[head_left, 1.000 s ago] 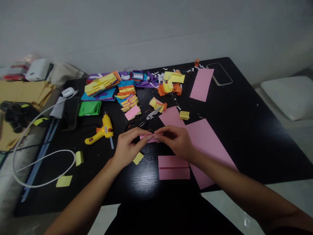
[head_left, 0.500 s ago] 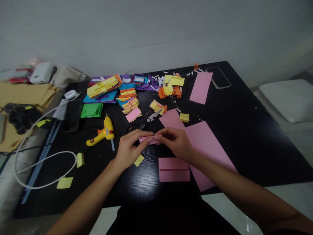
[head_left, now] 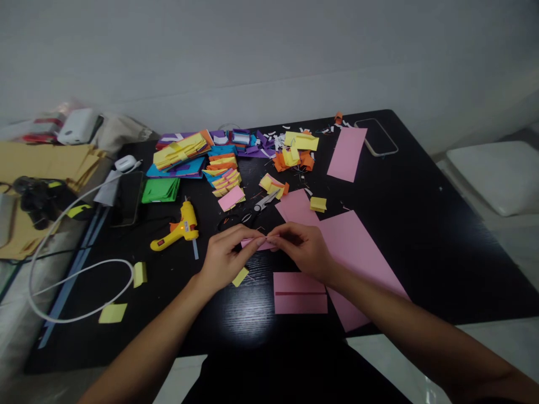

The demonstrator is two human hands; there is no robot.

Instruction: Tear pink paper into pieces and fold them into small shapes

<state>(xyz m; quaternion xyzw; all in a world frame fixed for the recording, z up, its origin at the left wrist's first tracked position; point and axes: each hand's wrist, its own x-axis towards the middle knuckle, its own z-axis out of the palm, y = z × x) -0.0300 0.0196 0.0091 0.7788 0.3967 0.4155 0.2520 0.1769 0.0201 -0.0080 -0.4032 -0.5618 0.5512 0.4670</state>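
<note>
Between my two hands is a small piece of pink paper (head_left: 248, 243), folded narrow and largely covered by my fingers. My left hand (head_left: 227, 255) pinches its left part with thumb and fingers. At the other end, my right hand (head_left: 301, 247) pinches it too, and the fingertips of both hands nearly meet. Just below lies a creased pink paper (head_left: 300, 303) with a dark line across its middle. A large pink sheet (head_left: 362, 252) passes under my right forearm. Scissors (head_left: 266, 201) rest beyond my hands, beside another pink sheet (head_left: 297, 205).
A yellow glue gun (head_left: 181, 229) lies left of my hands on the black table (head_left: 438, 252). Folded colored papers (head_left: 223, 168) and scraps fill the back. A white cable (head_left: 80, 321) loops at the left. Phones lie at back right (head_left: 379, 137) and left (head_left: 128, 199).
Both hands keep their pinch on the pink paper, with only slight finger movement. The whole view has shifted a little.
</note>
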